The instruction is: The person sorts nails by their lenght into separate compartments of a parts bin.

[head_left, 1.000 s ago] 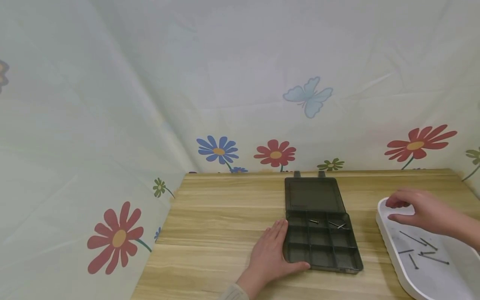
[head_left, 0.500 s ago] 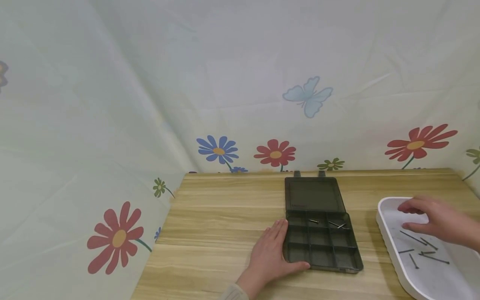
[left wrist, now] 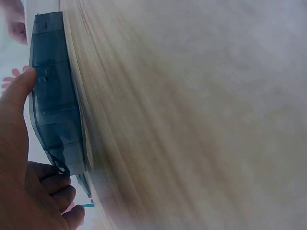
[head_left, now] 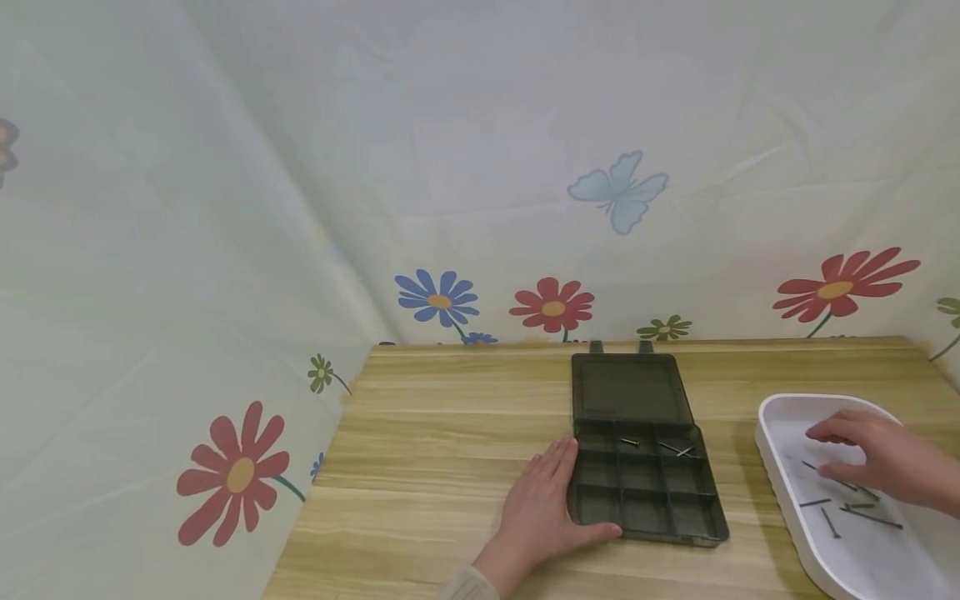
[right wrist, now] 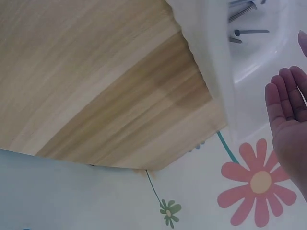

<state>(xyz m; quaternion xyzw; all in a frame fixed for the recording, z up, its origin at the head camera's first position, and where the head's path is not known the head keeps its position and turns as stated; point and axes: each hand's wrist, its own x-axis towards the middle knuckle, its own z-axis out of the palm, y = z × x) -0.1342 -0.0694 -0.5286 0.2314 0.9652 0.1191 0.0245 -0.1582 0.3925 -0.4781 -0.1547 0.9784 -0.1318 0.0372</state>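
In the head view, a dark see-through compartment box (head_left: 639, 475) lies on the wooden table, its lid (head_left: 632, 388) folded back. One small screw (head_left: 630, 442) lies in the back middle compartment; thin metal pieces cross in the back right one (head_left: 678, 450). My left hand (head_left: 536, 504) rests against the box, fingers straight along its left side and thumb stretched at the front edge. Over the white tray (head_left: 780, 492) is my right hand (head_left: 877, 454), thumb and fingers apart, just above several nails and screws (head_left: 870, 517). The right wrist view shows a threaded screw (right wrist: 242, 12) there.
A pale curtain (head_left: 480, 167) printed with flowers stands behind and left of the table. Bare wood (head_left: 442, 417) stretches left of the box. A strip of table separates box and tray.
My right hand has moved right and lower inside the tray, towards the nails. The left hand and the box have stayed in place.
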